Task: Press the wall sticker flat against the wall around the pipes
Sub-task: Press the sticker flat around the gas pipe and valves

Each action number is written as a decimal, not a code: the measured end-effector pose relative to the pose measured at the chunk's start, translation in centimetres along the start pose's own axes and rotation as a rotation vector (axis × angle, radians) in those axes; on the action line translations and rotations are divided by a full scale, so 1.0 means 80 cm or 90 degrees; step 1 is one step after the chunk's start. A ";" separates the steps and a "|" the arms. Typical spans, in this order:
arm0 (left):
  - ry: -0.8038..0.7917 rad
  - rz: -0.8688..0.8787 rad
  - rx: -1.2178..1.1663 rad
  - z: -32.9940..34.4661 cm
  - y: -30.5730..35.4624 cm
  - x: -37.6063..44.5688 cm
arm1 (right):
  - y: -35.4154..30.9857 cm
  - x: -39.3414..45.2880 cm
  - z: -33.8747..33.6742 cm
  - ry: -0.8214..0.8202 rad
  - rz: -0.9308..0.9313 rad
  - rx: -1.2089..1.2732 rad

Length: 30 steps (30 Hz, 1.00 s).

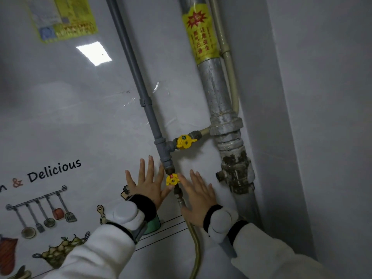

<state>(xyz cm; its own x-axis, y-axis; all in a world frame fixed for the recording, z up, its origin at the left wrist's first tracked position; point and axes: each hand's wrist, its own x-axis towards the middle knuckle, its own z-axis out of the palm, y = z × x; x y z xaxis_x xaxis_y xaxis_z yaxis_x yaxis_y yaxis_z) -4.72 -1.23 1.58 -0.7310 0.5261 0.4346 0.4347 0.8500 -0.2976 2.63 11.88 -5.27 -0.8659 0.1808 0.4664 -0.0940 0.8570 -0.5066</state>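
A glossy wall sticker [66, 125] with "Delicious" lettering and kitchen drawings covers the wall. A thin grey pipe [138, 81] runs down across it to a tee, and a thick metal pipe [219, 93] stands to its right. My left hand [146, 183] lies flat on the sticker, fingers spread, just left of the lower yellow valve [172, 179]. My right hand [198, 195] lies flat on the wall, fingers spread, just right of that valve, between the two pipes. Creases in the sticker show beside the grey pipe above.
A second yellow valve [185, 142] joins the tee to the thick pipe. A brass hose [196, 244] drops below the lower valve. A yellow warning label [200, 31] wraps the thick pipe. A yellow notice [64, 17] hangs top left. The wall corner [285, 117] lies right.
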 end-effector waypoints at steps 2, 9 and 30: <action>0.001 -0.003 -0.008 -0.003 0.005 -0.007 | 0.000 -0.001 -0.006 -0.002 -0.008 -0.033; 0.044 0.008 0.010 -0.020 -0.004 -0.020 | 0.003 -0.007 -0.010 0.007 -0.028 -0.092; 0.171 0.076 0.078 -0.091 0.032 0.065 | 0.008 0.037 -0.105 0.074 -0.042 0.029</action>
<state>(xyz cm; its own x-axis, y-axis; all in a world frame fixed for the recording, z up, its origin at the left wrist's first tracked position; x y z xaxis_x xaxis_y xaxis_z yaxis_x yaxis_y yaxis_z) -3.62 3.89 9.27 -0.5060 0.6243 0.5952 0.4308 0.7807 -0.4526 4.16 17.00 1.86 -0.7951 0.1819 0.5786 -0.1729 0.8464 -0.5037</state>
